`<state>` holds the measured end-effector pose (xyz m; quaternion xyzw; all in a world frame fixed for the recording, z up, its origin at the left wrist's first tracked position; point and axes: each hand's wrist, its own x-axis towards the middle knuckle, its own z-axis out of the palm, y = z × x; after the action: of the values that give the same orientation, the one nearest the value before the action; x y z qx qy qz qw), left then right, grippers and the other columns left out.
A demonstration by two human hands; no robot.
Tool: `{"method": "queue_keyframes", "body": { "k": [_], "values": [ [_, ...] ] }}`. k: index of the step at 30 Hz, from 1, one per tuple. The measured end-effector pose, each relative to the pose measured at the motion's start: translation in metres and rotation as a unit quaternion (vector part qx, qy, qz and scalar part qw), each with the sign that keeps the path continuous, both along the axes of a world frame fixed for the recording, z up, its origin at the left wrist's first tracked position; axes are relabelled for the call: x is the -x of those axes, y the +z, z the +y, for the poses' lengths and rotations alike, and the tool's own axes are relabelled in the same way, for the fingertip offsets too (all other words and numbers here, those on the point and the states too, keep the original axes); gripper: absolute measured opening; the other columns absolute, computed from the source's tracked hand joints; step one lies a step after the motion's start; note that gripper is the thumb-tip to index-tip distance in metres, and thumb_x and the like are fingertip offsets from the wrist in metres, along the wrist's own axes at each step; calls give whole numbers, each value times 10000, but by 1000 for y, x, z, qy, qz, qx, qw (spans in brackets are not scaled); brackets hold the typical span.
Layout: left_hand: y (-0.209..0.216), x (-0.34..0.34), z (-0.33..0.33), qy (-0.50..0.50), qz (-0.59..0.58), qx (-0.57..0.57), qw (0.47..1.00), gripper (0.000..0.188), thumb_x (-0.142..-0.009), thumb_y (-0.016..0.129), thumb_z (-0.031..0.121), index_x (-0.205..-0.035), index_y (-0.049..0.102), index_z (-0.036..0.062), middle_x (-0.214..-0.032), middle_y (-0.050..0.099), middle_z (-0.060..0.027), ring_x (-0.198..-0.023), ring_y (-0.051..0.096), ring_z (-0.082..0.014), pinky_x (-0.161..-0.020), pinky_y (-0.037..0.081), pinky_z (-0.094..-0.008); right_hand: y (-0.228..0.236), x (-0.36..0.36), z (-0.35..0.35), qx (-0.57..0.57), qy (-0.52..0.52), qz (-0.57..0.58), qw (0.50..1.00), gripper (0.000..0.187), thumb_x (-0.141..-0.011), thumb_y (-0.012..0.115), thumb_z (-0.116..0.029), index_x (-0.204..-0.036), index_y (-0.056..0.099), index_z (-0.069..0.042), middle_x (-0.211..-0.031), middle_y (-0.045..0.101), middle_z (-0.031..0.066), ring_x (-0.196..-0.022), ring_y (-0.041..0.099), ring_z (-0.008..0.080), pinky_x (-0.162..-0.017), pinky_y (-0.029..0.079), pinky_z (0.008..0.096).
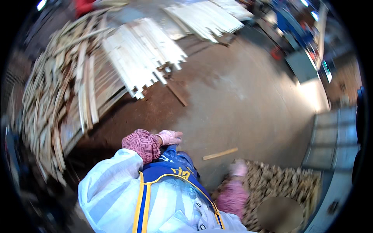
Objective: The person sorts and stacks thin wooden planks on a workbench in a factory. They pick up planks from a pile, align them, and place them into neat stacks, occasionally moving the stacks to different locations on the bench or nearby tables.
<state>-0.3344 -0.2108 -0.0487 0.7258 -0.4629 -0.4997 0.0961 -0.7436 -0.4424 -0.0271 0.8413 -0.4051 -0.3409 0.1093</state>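
Observation:
My left hand (170,137), in a pale pink glove below a patterned pink sleeve cover, is in front of my waist at the top of a blue apron (171,167) with yellow edging. Its fingers stretch out to the right, and I see nothing in them. My right hand (238,169), also pink-gloved, is smeared by motion at the left edge of a big heap of short wood pieces (272,180). Whether its fingers hold anything does not show. Just beyond it a single narrow wood strip (220,153) lies on the floor.
Pale planks (143,50) lie side by side on a low stack at the left, with more planks (206,19) farther back. Rough strips (50,89) pile up at far left. A grey panelled bin (330,136) stands right. Someone in a red sleeve (82,7) is at the far left.

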Motion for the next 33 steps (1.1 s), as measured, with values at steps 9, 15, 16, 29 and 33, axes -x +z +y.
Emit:
{"method": "queue_keyframes", "body": {
  "k": [9,15,16,29,33],
  "values": [
    [-75,-44,230,341,-266,46,900,271,-914,515,242,-1150,611,150,-1374,525,-194,-1241,523,-376,-1002,461,-412,-67,-388,58,-480,-181,-601,613,383,-894,666,-150,-1259,613,-51,-810,650,49,-646,608,132,-573,511,299],
    [-104,-57,263,726,-6,-43,686,621,-896,568,418,-1390,512,45,-1263,630,-178,-1069,638,-306,-886,511,-393,-57,-493,-107,-316,-235,-652,647,420,-887,664,-184,-1279,597,-49,-786,643,40,-600,587,106,-528,484,253],
    [-81,-77,228,743,29,-22,668,612,-897,569,420,-1379,524,46,-1266,629,-175,-1047,643,-301,-885,509,-382,-67,-498,-145,-264,-183,-662,677,441,-889,660,-204,-1295,588,-50,-820,661,56,-642,611,120,-568,506,268],
    [-28,-252,113,808,47,182,559,489,-942,618,343,-1340,562,65,-1005,649,-61,-867,586,-150,-776,462,-280,53,-828,-75,-188,138,-295,927,763,-810,647,-469,-1467,381,-184,-1308,600,169,-1212,582,323,-1001,480,444],
    [-6,-245,66,829,-16,196,524,527,-962,611,350,-1361,538,14,-1329,602,-135,-1231,541,-228,-1065,365,-306,61,-863,-70,-260,206,-270,904,745,-824,651,-453,-1438,374,-134,-1237,631,202,-1074,652,367,-898,530,473]
  ]
}}
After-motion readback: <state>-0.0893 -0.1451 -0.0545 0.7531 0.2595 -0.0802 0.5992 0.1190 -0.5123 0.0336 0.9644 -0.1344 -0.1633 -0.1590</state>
